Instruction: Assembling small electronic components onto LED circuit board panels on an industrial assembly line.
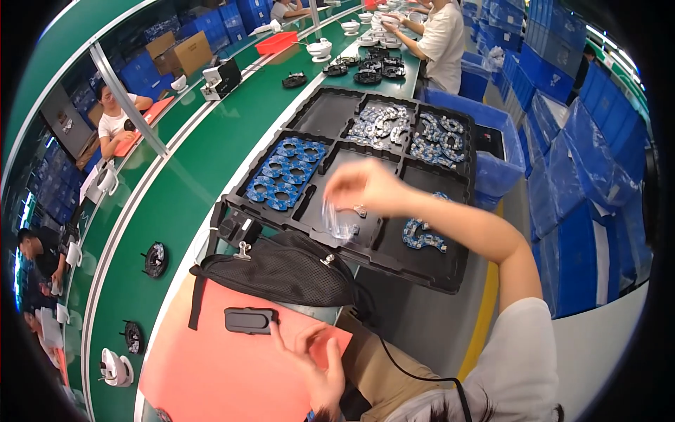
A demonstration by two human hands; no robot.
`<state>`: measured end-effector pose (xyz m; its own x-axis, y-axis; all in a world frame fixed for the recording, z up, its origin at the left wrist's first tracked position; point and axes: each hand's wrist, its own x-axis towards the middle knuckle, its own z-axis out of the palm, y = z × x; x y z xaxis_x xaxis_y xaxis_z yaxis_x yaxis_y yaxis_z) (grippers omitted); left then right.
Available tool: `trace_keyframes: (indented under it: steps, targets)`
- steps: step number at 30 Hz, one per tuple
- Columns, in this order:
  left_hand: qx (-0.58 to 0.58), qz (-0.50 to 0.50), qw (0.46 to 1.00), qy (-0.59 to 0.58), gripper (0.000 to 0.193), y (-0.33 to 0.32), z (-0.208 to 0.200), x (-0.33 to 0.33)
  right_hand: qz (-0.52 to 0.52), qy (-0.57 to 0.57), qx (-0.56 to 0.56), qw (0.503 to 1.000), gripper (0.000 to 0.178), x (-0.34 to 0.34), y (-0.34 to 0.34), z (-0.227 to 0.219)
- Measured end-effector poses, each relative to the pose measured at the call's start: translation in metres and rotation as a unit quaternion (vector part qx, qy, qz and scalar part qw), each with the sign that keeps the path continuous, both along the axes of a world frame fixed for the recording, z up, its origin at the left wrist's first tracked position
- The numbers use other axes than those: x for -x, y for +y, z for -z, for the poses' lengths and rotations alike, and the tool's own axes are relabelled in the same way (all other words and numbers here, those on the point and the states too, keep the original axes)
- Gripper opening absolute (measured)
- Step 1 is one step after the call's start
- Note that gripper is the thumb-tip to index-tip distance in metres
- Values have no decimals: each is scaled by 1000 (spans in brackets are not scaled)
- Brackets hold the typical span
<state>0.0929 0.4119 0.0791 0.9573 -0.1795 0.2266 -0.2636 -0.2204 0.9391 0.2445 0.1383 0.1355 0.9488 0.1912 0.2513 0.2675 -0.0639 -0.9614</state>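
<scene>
Above the middle of a black compartment tray (pixel 337 158), my right hand (pixel 369 188) is closed, with a see-through plastic piece (pixel 337 224) hanging from its fingers; motion blurs its shape. Beneath and beside that hand lie small circuit board pieces (pixel 360 210), partly hidden. My left hand (pixel 320 362) is open over the orange mat (pixel 218 352), fingers apart and nothing in them. Its index fingertip reaches the right end of a small black oblong device (pixel 251 321); whether it touches cannot be told.
Blue ring-shaped boards (pixel 285 172) and curved boards (pixel 425 235) fill tray compartments. A black mesh bag (pixel 278 271) with clips lies between tray and mat. On the left runs a green conveyor (pixel 190 190) carrying black round parts (pixel 155 259). A blue bin (pixel 492 116) stands right; co-workers sit beyond.
</scene>
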Motion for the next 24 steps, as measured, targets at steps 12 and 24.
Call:
trace_keyframes:
  steps: [12,24]
  targets:
    - [-87,-193,977,-23,40,30,31,0,592,10,236,771,20,-164,-220,59]
    - [-248,-167,951,-82,37,30,48,8,561,-41,456,690,13,-176,-227,67]
